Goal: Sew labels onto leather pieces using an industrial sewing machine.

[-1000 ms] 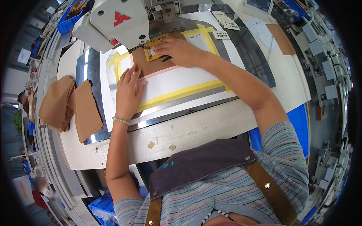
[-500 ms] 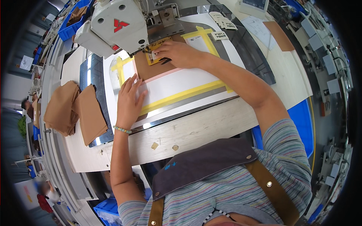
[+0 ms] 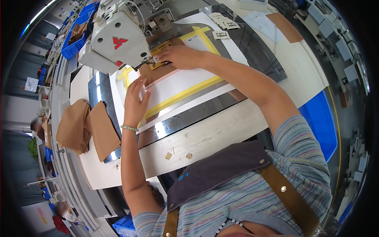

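Below the needle area of a white sewing machine lies a brown panel with a pinkish edge, set in a white sheet bordered with yellow tape. My left hand, fingers outstretched, rests flat on the sheet at the panel's near left corner. My right hand bends over the panel beside a small yellow template, its fingertips close to the presser foot. A small dark pointed tool sticks out under those fingers; its exact kind is hidden.
Brown cut pieces are stacked at the left of the machine bed. White labels lie at the far right of the sheet, with a paper drawing and a brown piece beyond. Blue bins flank the table.
The taped sheet and brown panel have slid away from me toward the machine, with both hands on them. More dark plate shows along the near edge; my head view has shifted slightly.
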A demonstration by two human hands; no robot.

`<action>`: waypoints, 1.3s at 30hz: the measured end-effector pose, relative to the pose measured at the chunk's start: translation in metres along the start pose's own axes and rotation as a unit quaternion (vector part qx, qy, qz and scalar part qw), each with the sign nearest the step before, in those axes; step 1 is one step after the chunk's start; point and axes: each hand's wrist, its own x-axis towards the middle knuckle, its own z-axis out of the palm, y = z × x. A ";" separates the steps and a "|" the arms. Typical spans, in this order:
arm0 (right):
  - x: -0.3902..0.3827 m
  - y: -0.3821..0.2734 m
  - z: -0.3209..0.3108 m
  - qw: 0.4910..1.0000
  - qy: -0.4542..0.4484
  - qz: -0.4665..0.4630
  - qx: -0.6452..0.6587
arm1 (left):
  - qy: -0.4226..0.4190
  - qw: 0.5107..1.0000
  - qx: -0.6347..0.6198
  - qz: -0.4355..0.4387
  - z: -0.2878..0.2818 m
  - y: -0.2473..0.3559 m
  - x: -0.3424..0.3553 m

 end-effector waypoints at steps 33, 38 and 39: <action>-0.056 0.032 -0.036 0.946 0.240 0.192 0.105 | -0.014 0.989 0.101 0.105 0.030 -0.021 0.032; -0.056 0.030 -0.037 0.950 0.230 0.183 0.100 | -0.005 0.990 0.078 0.120 0.028 -0.017 0.039; -0.056 0.030 -0.037 0.951 0.231 0.182 0.099 | -0.005 0.990 0.078 0.119 0.028 -0.018 0.040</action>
